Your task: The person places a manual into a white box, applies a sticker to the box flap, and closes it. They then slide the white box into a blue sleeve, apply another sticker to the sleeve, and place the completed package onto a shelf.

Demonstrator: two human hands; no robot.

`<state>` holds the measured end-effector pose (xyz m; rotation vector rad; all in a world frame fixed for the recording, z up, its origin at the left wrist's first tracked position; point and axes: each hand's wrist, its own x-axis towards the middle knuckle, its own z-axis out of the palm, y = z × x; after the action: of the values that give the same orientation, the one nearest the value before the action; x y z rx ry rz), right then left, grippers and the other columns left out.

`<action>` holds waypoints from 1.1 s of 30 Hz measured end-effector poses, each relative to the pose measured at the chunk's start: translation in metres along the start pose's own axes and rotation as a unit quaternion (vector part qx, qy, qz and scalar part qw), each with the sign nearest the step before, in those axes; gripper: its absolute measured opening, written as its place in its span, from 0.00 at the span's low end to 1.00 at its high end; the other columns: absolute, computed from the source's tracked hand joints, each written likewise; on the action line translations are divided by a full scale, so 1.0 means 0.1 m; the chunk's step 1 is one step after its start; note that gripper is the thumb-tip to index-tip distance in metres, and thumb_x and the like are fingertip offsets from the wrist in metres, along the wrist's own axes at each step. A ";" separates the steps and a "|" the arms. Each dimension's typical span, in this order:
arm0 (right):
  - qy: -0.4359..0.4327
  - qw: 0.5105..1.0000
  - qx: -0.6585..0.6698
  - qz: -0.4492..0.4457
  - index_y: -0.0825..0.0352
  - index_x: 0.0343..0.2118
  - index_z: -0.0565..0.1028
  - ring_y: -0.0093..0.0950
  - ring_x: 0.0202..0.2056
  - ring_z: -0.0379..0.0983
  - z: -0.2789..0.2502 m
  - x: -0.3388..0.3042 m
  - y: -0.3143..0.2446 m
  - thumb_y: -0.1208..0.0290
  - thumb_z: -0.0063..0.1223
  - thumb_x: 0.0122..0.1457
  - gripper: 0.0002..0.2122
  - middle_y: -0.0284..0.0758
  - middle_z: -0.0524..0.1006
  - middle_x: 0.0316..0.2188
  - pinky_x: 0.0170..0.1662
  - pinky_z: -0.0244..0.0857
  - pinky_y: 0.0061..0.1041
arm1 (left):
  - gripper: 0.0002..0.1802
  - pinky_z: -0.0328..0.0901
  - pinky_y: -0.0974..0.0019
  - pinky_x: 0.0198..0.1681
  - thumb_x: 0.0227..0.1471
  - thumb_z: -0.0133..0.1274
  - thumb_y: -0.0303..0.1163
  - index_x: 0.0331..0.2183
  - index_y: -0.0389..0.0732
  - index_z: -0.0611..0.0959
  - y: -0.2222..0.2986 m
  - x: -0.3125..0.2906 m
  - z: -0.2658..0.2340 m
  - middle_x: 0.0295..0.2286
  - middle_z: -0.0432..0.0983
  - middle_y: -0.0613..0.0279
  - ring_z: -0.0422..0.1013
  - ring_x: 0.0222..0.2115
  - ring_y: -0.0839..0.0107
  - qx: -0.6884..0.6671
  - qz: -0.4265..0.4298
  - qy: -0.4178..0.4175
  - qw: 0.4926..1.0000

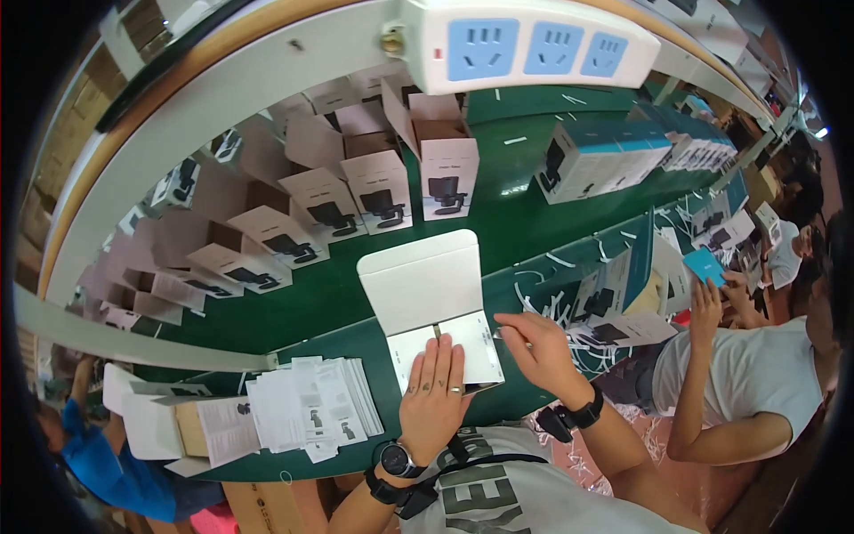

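Both hands are working the open white cardboard box [436,303]: left hand [433,392] lying flat on its folded paper insert [476,343], right hand [538,347] pinching the insert's right edge, lid running away from them.

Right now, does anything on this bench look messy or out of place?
Yes: thin white paper strips lie scattered over the green bench right of the open white box, with more strewn farther along. Nothing looks damaged.

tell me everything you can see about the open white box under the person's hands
The white box looks like plain cardboard. It lies open at the near edge of the green table, lid flap tipped up and away from the person. A white sheet covers its lower half. The left hand rests flat on that sheet; the right hand touches the box's right edge, pinching something small I can't identify.
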<state>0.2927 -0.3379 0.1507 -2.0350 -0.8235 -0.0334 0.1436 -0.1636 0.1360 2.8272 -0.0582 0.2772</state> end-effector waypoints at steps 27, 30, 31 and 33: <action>-0.332 0.894 -0.246 0.172 0.66 0.35 0.82 0.40 0.33 0.81 -0.76 -0.96 0.36 0.76 0.69 0.56 0.06 0.42 0.83 0.34 0.37 0.73 0.34 | 0.48 0.55 0.47 0.70 0.44 0.71 0.39 0.63 0.33 0.72 -0.05 0.04 -0.02 0.66 0.62 0.43 0.58 0.68 0.43 -0.038 0.000 0.052 0.998; -0.170 0.955 -0.218 0.112 0.64 0.35 0.82 0.40 0.33 0.81 -0.62 -0.60 0.08 0.74 0.69 0.55 0.06 0.39 0.82 0.33 0.38 0.72 0.35 | 0.46 0.54 0.48 0.71 0.45 0.69 0.39 0.62 0.33 0.73 -0.06 0.01 0.02 0.65 0.64 0.43 0.59 0.68 0.44 -0.031 -0.003 0.053 0.998; -0.084 0.973 -0.199 0.083 0.63 0.35 0.81 0.40 0.33 0.80 -0.52 -0.43 -0.07 0.74 0.69 0.55 0.07 0.38 0.82 0.32 0.38 0.72 0.36 | 0.43 0.54 0.47 0.71 0.47 0.68 0.39 0.62 0.33 0.73 -0.06 0.00 0.04 0.64 0.64 0.43 0.59 0.67 0.43 -0.037 -0.001 0.040 0.998; -0.006 0.994 -0.103 -0.025 0.62 0.34 0.81 0.39 0.34 0.79 -0.20 0.05 -0.43 0.71 0.68 0.55 0.06 0.36 0.81 0.33 0.37 0.71 0.37 | 0.40 0.54 0.47 0.71 0.49 0.66 0.39 0.61 0.32 0.74 -0.08 0.00 0.02 0.64 0.65 0.43 0.60 0.67 0.43 -0.038 0.003 0.028 0.999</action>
<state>0.2781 -0.3345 0.1956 -2.2081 -0.9107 -0.1391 0.1442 -0.1566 0.1316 2.7422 -0.0631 0.3479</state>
